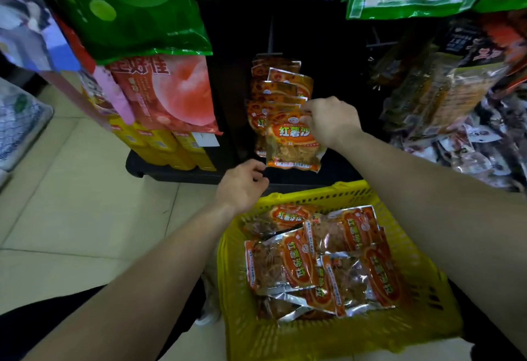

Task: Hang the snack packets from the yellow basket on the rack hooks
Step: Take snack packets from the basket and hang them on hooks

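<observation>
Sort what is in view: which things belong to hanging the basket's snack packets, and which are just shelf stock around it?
Job:
- yellow basket with orange packets inside
- packet pinched by the right hand
- hung orange packets on the hook
- left hand, empty

Bystanders:
- green bag
- peach packet
- yellow boxes
- dark packets at right

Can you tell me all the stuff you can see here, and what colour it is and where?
Basket: one, yellow, on the floor at the bottom right.
Packets in basket: several, orange and silver, piled inside; exact count unclear.
Held packet: one, orange, in front of the hung ones.
Hung packets: a stack, orange, on the dark rack in the middle.
Green bag: one, top left.
Peach bag: one, red-pink, below the green bag.
Yellow boxes: about three, low on the left.
Mixed packets: many, dark, right side.
Floor: pale tiles.
Left hand: empty, near the basket rim.
Right hand: pinching the held packet's top.
</observation>
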{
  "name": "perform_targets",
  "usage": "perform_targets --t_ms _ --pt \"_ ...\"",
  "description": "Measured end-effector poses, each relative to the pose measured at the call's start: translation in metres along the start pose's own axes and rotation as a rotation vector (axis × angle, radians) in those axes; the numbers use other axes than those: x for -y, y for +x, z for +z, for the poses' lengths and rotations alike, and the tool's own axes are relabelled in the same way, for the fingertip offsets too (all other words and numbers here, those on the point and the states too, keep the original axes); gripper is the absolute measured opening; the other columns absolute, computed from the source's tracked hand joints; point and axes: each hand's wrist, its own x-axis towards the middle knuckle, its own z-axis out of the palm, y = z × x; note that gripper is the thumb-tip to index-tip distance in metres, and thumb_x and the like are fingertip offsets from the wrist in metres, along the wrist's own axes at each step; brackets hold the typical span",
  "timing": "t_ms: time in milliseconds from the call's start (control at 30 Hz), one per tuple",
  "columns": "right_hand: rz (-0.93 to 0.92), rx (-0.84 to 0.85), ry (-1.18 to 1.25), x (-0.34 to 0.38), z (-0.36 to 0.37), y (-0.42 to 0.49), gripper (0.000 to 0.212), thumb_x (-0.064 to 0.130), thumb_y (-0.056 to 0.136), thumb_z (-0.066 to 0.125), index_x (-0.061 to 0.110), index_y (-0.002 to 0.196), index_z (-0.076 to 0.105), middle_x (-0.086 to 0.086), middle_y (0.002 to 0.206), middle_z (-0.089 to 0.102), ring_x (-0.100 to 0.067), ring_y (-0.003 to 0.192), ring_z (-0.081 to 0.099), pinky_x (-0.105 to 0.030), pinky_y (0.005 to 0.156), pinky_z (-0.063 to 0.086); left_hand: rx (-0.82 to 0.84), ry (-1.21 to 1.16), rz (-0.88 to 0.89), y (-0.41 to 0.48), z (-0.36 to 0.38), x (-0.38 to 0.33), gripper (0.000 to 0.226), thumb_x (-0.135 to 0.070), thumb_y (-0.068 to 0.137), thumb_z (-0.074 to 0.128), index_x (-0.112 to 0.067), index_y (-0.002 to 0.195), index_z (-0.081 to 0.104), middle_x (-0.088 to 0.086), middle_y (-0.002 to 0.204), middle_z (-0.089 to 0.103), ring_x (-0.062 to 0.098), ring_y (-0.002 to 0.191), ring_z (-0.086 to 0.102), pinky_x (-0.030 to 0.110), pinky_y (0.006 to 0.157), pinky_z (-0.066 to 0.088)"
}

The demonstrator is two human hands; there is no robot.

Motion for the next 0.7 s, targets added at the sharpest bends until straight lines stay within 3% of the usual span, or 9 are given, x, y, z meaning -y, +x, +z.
perform_targets --t_ms 67,200,300,367,433,567,700 --pt "0.011 0.022 -0.003 0.003 0.025 0.012 0.029 0.038 0.100 0.052 0.030 0.126 0.062 -0.007 0.116 0.067 -0.028 0.099 0.065 -0.032 0.066 0.044 0.053 0.008 -0.047 0.022 0.022 0.005 0.036 -0.030 0.095 0.063 -0.027 0.131 0.059 -0.004 0.116 0.071 0.016 0.105 0.065 0.033 0.094 0.051" --pt "-0.026 0.104 0.077 0.006 0.067 0.034 0.029 0.036 0.099 0.052 0.031 0.126 0.063 -0.007 0.115 0.067 -0.029 0.097 0.066 -0.037 0.074 0.055 0.142 0.053 -0.104 0.060 0.061 0.019 0.050 -0.036 0.095 0.059 -0.037 0.144 0.047 -0.001 0.133 0.064 0.019 0.111 0.062 0.032 0.097 0.049" --pt "-0.072 0.163 0.177 0.006 0.088 0.051 0.028 0.034 0.099 0.051 0.030 0.123 0.065 -0.006 0.116 0.068 -0.030 0.101 0.065 -0.041 0.079 0.056 0.131 0.078 -0.140 0.083 0.077 0.031 0.062 -0.037 0.096 0.058 -0.043 0.151 0.032 0.002 0.143 0.055 0.023 0.117 0.059 0.027 0.094 0.044" --pt "-0.097 0.177 0.197 0.006 0.097 0.061 0.028 0.034 0.099 0.050 0.029 0.122 0.066 -0.007 0.115 0.068 -0.031 0.102 0.064 -0.042 0.081 0.055 0.118 0.068 -0.171 0.097 0.083 0.035 0.066 -0.036 0.096 0.059 -0.046 0.152 0.026 0.002 0.147 0.051 0.022 0.110 0.062 0.030 0.093 0.049" --pt "-0.100 0.161 0.196 0.006 0.103 0.071 0.029 0.034 0.099 0.049 0.031 0.123 0.065 -0.007 0.117 0.067 -0.032 0.104 0.063 -0.041 0.082 0.055 0.119 0.057 -0.176 0.109 0.086 0.038 0.069 -0.036 0.096 0.059 -0.048 0.153 0.022 0.001 0.151 0.047 0.023 0.111 0.063 0.036 0.096 0.051" --pt "-0.075 0.110 0.206 0.003 0.110 0.081 0.037 0.030 0.095 0.051 0.035 0.131 0.058 -0.007 0.121 0.066 -0.033 0.108 0.062 -0.042 0.082 0.055 0.133 0.050 -0.188 0.128 0.088 0.042 0.069 -0.036 0.097 0.059 -0.045 0.154 0.022 0.000 0.154 0.044 0.026 0.134 0.047 0.036 0.108 0.037" --pt "-0.091 0.034 0.226 -0.005 0.109 0.069 0.049 0.026 0.089 0.060 0.028 0.137 0.051 -0.008 0.128 0.062 -0.031 0.115 0.060 -0.044 0.086 0.055 0.140 0.079 -0.163 0.125 0.085 0.045 0.068 -0.035 0.098 0.058 -0.046 0.154 0.022 -0.001 0.153 0.046 0.024 0.131 0.049 0.036 0.107 0.039"
